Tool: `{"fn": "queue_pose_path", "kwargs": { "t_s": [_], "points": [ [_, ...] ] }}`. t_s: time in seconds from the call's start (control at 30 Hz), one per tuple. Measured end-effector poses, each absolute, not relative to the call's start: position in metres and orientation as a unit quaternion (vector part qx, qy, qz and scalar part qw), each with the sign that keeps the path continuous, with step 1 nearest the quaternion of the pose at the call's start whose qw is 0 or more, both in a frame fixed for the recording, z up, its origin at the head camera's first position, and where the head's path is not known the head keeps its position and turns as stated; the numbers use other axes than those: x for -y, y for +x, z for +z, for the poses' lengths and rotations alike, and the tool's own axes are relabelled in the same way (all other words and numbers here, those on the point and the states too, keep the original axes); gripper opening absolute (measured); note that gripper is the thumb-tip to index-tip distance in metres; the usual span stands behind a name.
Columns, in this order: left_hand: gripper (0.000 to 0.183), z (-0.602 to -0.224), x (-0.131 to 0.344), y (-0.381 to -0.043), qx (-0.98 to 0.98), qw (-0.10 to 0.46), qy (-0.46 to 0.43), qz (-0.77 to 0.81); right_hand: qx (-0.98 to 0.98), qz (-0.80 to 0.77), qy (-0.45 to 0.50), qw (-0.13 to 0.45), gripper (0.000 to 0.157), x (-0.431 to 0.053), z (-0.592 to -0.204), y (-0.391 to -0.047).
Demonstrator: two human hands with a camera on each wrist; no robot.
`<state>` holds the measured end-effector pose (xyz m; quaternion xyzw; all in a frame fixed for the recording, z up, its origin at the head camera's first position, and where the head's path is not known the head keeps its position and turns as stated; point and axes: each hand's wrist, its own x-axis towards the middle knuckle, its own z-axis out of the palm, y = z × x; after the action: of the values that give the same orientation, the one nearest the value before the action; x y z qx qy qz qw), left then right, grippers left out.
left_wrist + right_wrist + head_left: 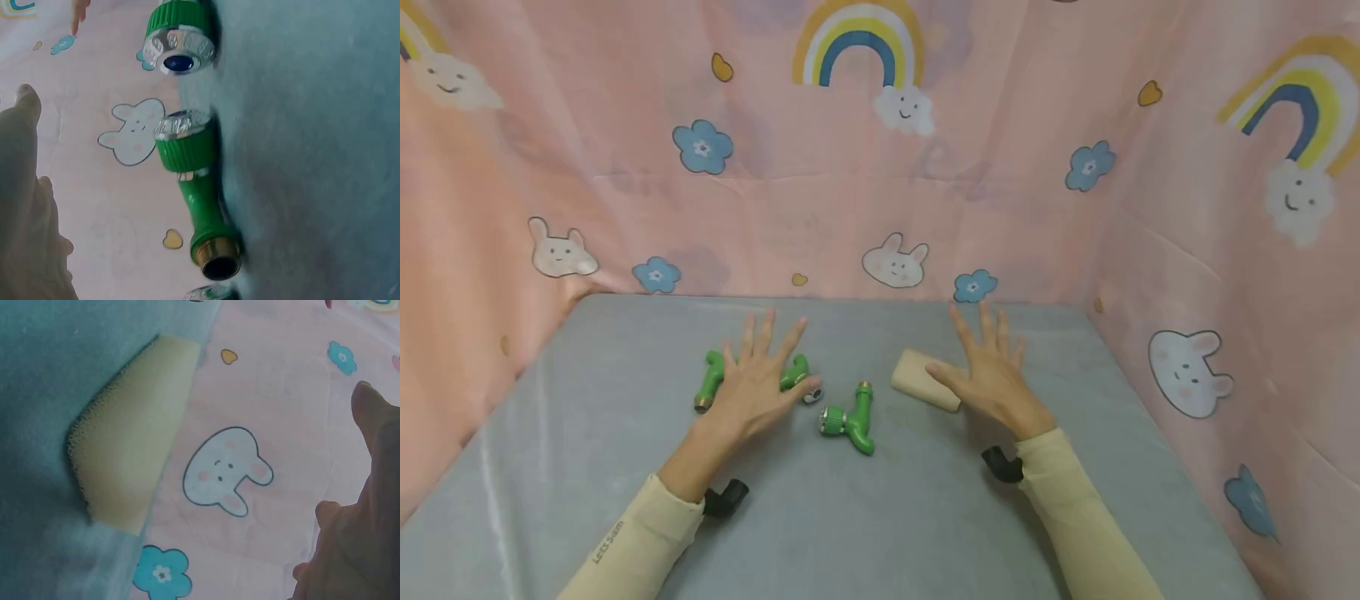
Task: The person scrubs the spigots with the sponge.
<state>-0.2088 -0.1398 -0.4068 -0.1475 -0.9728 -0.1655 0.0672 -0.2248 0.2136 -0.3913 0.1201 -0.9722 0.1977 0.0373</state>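
Note:
My left hand [748, 387] is held over the table with its fingers spread and nothing in its grasp. Beneath and around it lie green taps: one tap [709, 385] sticks out on the left, and another tap [796, 372] is partly hidden by the hand. A third tap [859, 421] lies right of that hand, its ribbed knob pointing left. Up close in the left wrist view, a tap [203, 200] shows a silver-capped knob and a brass threaded end. Fingers also spread, my right hand [992, 379] overlaps the right end of a folded beige towel [917, 379] and holds nothing.
A grey cloth covers the table [850, 533]. Pink curtains [760, 208] with rainbows, rabbits and flowers hang along the back and both sides. Dark wrist cameras [726, 498] sit at the cuffs of the cream sleeves [1075, 508].

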Motion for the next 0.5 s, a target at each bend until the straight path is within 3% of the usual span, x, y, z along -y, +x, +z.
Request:
{"fn": "queue_pose_path", "kwargs": {
  "t_s": [0.5],
  "points": [
    [0.091, -0.42, 0.115, -0.201, 0.933, 0.003, -0.255, -0.253, 0.977, 0.15, 0.142, -0.048, 0.102, -0.21, -0.407, -0.228]
  ]
}}
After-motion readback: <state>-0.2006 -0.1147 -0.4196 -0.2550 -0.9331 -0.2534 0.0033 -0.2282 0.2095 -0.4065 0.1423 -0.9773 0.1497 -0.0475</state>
